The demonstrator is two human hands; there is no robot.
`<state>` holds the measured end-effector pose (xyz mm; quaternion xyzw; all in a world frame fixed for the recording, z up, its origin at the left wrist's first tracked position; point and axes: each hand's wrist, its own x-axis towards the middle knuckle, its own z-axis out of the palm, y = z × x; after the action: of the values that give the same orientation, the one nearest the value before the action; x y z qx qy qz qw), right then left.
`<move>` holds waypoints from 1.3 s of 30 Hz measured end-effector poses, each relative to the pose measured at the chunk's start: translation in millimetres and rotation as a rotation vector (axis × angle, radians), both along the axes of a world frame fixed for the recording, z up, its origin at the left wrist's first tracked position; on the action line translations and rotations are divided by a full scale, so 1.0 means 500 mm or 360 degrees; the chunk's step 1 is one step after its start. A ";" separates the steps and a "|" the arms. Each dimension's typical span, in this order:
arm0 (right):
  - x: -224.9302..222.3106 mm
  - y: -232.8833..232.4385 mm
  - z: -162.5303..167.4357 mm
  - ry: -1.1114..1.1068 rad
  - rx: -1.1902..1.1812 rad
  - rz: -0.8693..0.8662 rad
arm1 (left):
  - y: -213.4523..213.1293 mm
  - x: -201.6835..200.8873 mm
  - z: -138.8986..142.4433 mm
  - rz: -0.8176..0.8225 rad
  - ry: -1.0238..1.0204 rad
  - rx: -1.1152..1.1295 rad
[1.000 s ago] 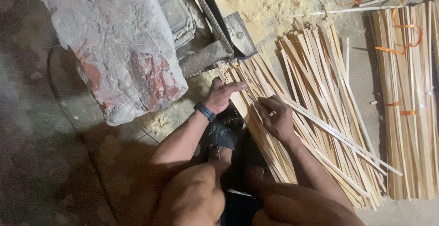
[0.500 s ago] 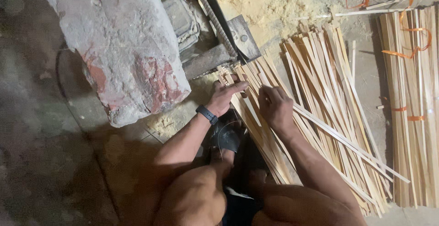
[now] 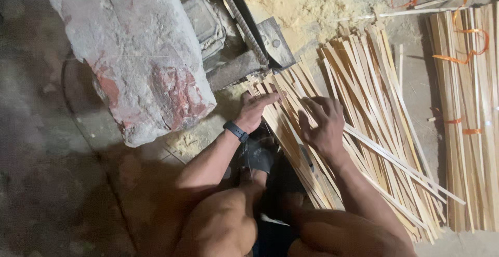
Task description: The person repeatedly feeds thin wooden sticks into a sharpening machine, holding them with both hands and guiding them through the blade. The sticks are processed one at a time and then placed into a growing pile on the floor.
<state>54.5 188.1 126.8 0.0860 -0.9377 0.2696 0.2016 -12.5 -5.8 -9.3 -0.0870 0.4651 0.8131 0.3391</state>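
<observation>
- Lying fanned on the floor, the slats point(image 3: 364, 132) are pressed by both hands.
- The left hand point(image 3: 255, 110) is laid flat, fingers together, on the slat ends beside the machine point(image 3: 244, 38).
- The right hand point(image 3: 323, 124) is spread over the slats; a grip possibly, hard to tell.
- A tied bundle point(image 3: 468, 116) is kept well apart.

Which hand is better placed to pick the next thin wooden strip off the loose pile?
Probably the right hand: it hovers open over the loose strips, while the left hand lies flat on their near ends.

Dim, dusty concrete floor point(image 3: 62, 184); beside a big grey, red-stained stone block point(image 3: 135, 54), pale sawdust heap point(image 3: 301, 0) and dark metal machine point(image 3: 249, 33).
</observation>
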 end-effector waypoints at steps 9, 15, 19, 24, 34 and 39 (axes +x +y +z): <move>-0.025 -0.012 -0.045 -0.0410 -0.0271 -0.0074 | 0.010 -0.009 0.042 -0.0002 0.0063 -0.0102; -0.134 -0.055 -0.037 -0.0284 -0.0101 0.0032 | -0.007 0.013 -0.136 0.0127 -0.0271 -0.0299; -0.088 -0.038 -0.029 -0.0294 -0.0089 0.0097 | -0.007 0.010 -0.138 0.0074 -0.0401 -0.0391; 0.040 0.041 -0.025 -0.0565 -0.0299 0.0127 | -0.009 -0.007 0.010 0.0037 -0.0188 -0.0210; 0.050 0.148 0.069 -0.0728 -0.0259 0.0139 | -0.011 -0.011 0.088 0.0079 -0.0052 0.0070; -0.136 0.184 0.187 -0.0020 0.0792 0.0133 | -0.016 -0.006 0.027 -0.0097 -0.0216 0.0062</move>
<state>-13.5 279.9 220.1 0.1701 -0.9720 0.0391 0.1572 -15.5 -14.0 4.3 -0.1212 0.4277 0.8035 0.3959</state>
